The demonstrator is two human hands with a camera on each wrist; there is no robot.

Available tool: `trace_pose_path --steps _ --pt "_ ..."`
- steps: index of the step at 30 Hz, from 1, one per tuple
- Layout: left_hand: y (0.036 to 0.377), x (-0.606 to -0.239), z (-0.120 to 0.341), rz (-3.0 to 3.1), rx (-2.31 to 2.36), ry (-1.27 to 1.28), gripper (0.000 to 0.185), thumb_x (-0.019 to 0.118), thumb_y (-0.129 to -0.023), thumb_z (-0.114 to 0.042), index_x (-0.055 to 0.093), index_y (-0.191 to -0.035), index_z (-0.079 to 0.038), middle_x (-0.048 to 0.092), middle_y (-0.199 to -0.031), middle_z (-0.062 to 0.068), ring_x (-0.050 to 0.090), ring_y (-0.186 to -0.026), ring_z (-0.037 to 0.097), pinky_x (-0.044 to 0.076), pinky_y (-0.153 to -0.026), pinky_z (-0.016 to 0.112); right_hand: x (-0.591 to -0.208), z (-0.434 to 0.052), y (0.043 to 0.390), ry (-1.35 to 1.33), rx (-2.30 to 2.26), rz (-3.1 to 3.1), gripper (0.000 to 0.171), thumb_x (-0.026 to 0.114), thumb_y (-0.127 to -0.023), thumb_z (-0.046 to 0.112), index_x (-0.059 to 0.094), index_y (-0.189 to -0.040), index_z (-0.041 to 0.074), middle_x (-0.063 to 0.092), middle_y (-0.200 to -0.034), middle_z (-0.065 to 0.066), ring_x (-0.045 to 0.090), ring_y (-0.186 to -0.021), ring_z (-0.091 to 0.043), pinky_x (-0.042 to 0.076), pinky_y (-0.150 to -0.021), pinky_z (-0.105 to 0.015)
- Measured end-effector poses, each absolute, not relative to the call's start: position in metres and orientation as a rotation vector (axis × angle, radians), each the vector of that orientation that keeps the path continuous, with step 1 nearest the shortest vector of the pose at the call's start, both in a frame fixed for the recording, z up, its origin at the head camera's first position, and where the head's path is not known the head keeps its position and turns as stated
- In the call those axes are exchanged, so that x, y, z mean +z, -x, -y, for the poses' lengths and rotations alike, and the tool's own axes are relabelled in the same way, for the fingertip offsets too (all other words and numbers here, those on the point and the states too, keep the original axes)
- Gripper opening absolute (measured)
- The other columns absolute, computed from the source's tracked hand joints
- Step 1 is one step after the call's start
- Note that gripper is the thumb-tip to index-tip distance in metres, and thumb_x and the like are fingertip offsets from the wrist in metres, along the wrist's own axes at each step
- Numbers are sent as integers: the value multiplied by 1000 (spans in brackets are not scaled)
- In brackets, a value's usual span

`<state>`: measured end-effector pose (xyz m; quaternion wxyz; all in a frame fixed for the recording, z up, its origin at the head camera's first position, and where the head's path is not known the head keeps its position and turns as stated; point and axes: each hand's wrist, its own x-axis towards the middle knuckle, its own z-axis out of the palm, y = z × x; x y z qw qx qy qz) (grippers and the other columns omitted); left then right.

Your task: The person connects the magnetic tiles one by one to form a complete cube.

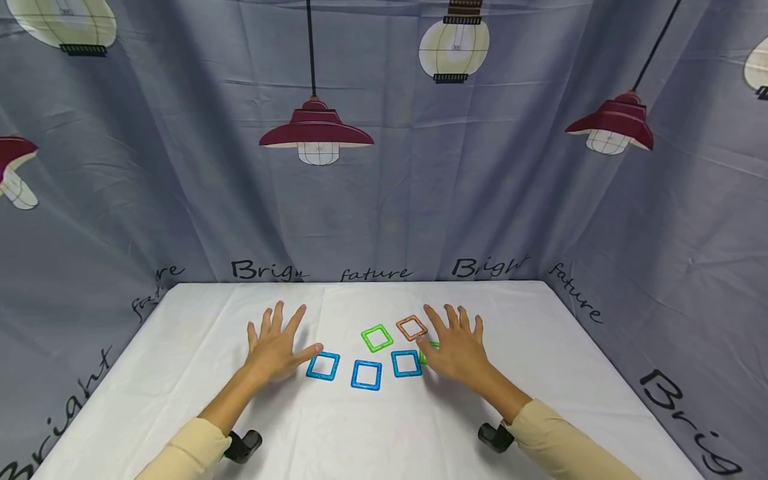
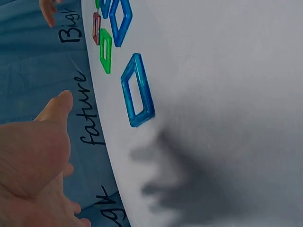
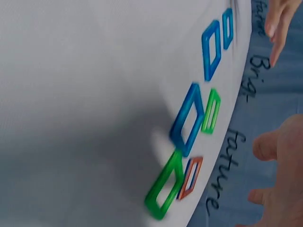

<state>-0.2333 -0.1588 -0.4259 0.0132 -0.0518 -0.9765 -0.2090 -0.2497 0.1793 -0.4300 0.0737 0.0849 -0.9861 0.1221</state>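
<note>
My left hand (image 1: 276, 348) hovers over the white table with fingers spread and holds nothing. Its thumb tip overlaps the corner of the left blue square frame (image 1: 321, 378) in the head view; the left wrist view shows a gap between them. The right hand (image 1: 459, 350), also spread and holding nothing, is above the right end of the group. Partly hidden beneath it lies a green square frame (image 3: 164, 177). Close by are an orange square frame (image 1: 403, 332) and the right blue square frame (image 1: 408, 375). Between the hands lie another blue square frame (image 1: 353, 375) and a second green one (image 1: 371, 329).
The table (image 1: 336, 433) wears a white cloth. A grey-blue curtain (image 1: 390, 220) printed with lamps and lettering surrounds its back and sides. Dark wrist cameras (image 1: 243, 447) sit under both forearms, and hand shadows fall across the cloth.
</note>
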Motion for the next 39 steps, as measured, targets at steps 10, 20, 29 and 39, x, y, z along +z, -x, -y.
trace_pose_path --steps 10,20,29,39 --pt "234 -425 151 3077 -882 288 90 75 -89 -46 29 -160 -13 12 -162 38 15 -150 55 16 -115 76 -429 -141 241 -422 706 2850 56 67 -95 33 54 -144 8 57 -141 -23 49 -135 -42 32 -108 -70" --pt "236 -426 142 3118 -1126 278 93 91 -71 -24 45 -153 -16 41 -154 24 45 -138 44 41 -108 66 -433 -115 234 -517 1048 2860 62 86 -80 16 61 -135 5 66 -130 -20 62 -119 -40 53 -96 -56" --pt "241 -437 146 3150 -1175 295 96 95 -63 -15 51 -148 -20 53 -147 21 52 -134 41 45 -104 64 -444 -100 229 -494 1107 2913 60 91 -74 13 65 -127 4 70 -123 -17 65 -112 -35 55 -94 -50" --pt "245 -445 156 3119 -1074 349 84 94 -61 -9 61 -138 -15 62 -131 15 59 -120 32 49 -101 58 -452 -97 227 -511 1018 2975 68 94 -68 14 65 -127 2 70 -123 -14 65 -106 -28 56 -94 -45"
